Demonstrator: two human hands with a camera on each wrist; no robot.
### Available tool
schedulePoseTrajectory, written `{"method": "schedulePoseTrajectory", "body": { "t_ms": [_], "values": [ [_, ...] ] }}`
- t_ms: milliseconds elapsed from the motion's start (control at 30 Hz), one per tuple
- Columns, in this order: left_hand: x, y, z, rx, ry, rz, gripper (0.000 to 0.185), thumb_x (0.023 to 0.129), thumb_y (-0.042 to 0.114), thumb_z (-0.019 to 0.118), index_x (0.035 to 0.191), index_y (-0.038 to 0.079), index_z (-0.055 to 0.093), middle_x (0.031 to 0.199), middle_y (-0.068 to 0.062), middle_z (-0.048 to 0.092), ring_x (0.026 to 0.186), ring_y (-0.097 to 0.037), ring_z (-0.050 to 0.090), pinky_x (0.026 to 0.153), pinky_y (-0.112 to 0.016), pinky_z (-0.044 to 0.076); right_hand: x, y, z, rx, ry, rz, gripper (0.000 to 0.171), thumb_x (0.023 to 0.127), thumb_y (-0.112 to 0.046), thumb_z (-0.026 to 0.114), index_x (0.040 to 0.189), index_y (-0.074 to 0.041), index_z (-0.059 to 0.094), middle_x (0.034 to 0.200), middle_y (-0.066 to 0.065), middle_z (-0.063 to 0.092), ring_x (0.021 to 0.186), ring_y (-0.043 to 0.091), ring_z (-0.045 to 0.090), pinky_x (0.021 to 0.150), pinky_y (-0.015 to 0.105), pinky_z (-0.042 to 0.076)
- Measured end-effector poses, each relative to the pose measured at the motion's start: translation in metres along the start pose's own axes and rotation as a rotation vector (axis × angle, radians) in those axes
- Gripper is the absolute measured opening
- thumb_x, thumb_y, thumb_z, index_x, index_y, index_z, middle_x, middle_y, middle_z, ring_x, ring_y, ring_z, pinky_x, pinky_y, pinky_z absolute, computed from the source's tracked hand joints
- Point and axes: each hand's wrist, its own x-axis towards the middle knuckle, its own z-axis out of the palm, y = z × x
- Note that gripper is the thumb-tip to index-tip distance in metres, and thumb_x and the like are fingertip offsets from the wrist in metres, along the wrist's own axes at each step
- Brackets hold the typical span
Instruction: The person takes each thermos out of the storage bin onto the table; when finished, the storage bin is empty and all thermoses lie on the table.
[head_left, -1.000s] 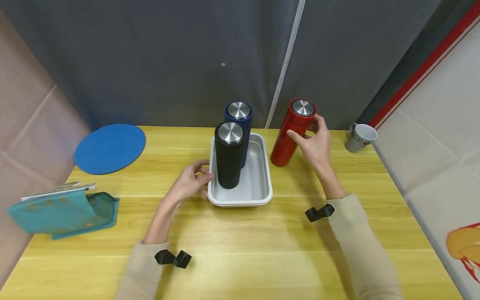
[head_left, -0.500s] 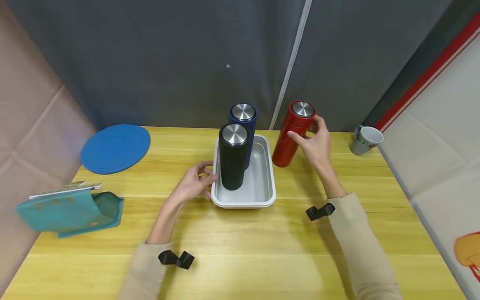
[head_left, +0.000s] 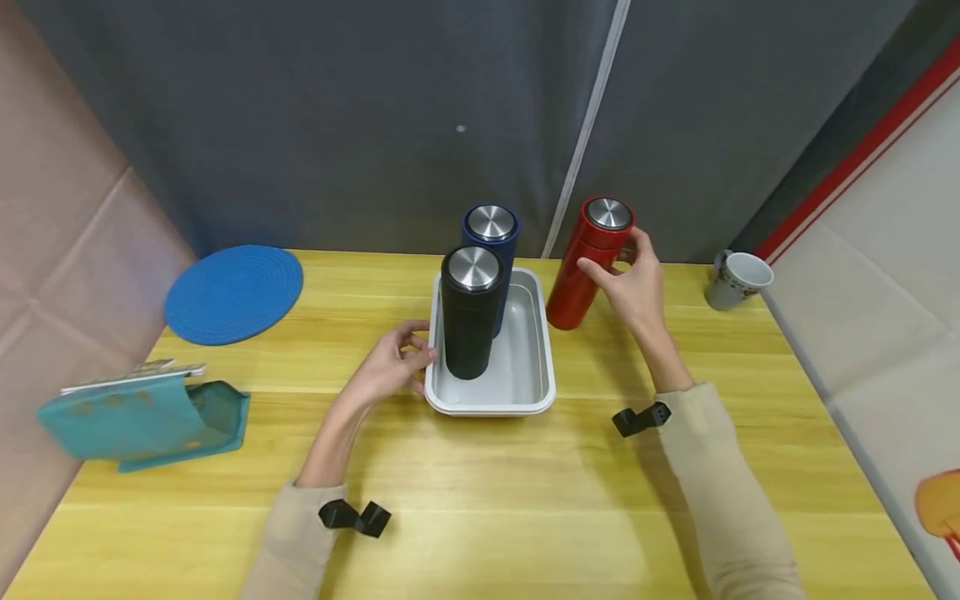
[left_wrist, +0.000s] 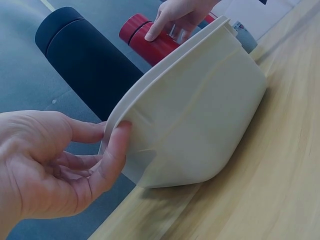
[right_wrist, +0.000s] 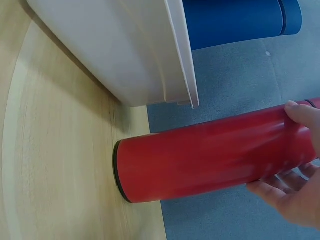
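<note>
A white tray (head_left: 491,407) sits mid-table with a black flask (head_left: 469,325) and a blue flask (head_left: 492,237) standing in it. My left hand (head_left: 424,343) pinches the tray's left rim; in the left wrist view the thumb (left_wrist: 117,142) lies on the tray's outer wall (left_wrist: 200,115). A red flask (head_left: 581,275) stands on the table just right of the tray. My right hand (head_left: 617,257) grips it near its steel cap. The right wrist view shows the red flask (right_wrist: 200,155) with its base on the wood and my fingers (right_wrist: 295,192) curled round it.
A round blue mat (head_left: 234,293) lies at the back left and a teal pouch (head_left: 142,425) at the left edge. A grey mug (head_left: 738,279) stands at the back right corner. A dark curtain hangs close behind the table.
Both hands keep the same hold and the flasks stand where they were. Only the head view has shifted slightly.
</note>
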Motion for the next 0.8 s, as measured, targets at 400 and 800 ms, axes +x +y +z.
{"method": "schedulePoseTrajectory", "body": {
  "t_ms": [400,800],
  "values": [
    [0.002,0.001,0.003,-0.013,0.003,-0.009,0.055,0.095,0.004,0.059,0.144,-0.002,0.033,0.104,-0.018,0.050,0.068,-0.023,0.058,0.056,-0.040,0.059,-0.001,0.002,-0.003,0.046,-0.014,-0.010,0.067,0.083,-0.023,0.077,0.140,-0.009,0.044,0.130,0.010,0.055,0.107,0.021,0.053,0.091,0.034,0.055],
    [0.006,-0.003,0.002,-0.025,0.006,-0.054,0.055,0.096,0.006,0.058,0.145,0.003,0.032,0.110,-0.020,0.050,0.073,-0.023,0.059,0.054,-0.031,0.058,-0.017,-0.033,-0.015,0.126,-0.030,-0.006,0.061,0.085,-0.003,0.071,0.139,0.005,0.044,0.131,0.023,0.055,0.108,0.026,0.055,0.091,0.029,0.055]
  ]
}}
